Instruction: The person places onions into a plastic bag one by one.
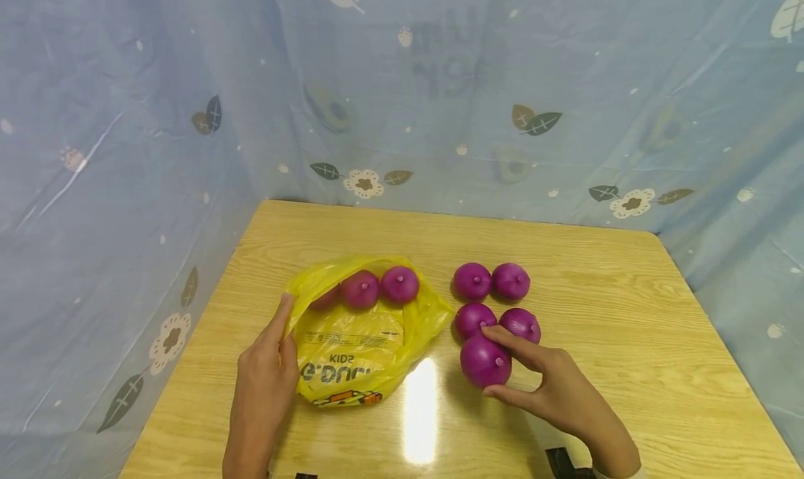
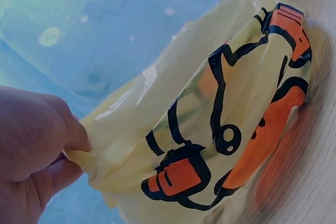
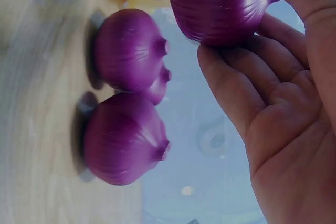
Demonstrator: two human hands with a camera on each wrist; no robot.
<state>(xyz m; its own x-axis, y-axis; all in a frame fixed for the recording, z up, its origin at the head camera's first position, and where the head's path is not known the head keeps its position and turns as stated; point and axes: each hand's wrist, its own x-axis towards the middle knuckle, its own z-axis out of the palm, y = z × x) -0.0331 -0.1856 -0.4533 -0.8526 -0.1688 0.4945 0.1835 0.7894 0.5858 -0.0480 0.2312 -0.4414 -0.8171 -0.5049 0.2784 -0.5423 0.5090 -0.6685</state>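
My left hand [image 1: 265,374] pinches the rim of a yellow plastic bag [image 1: 377,374], holding its mouth up. Inside the bag three purple onions [image 1: 361,290] show, the leftmost partly hidden by the rim. In the left wrist view, the bag's printed side [image 2: 199,129] in black and orange faces me, and my thumb and fingers have the rim between them. My right hand [image 1: 559,388] grips a purple onion [image 1: 485,362] between thumb and fingers, lifted above the table. Several more onions [image 1: 520,324] stand close together just beyond it.
The wooden table [image 1: 565,252] reaches back to a blue patterned curtain [image 1: 440,116], which also hangs along the left and right sides. A bright reflection lies on the tabletop between the bag and my right hand.
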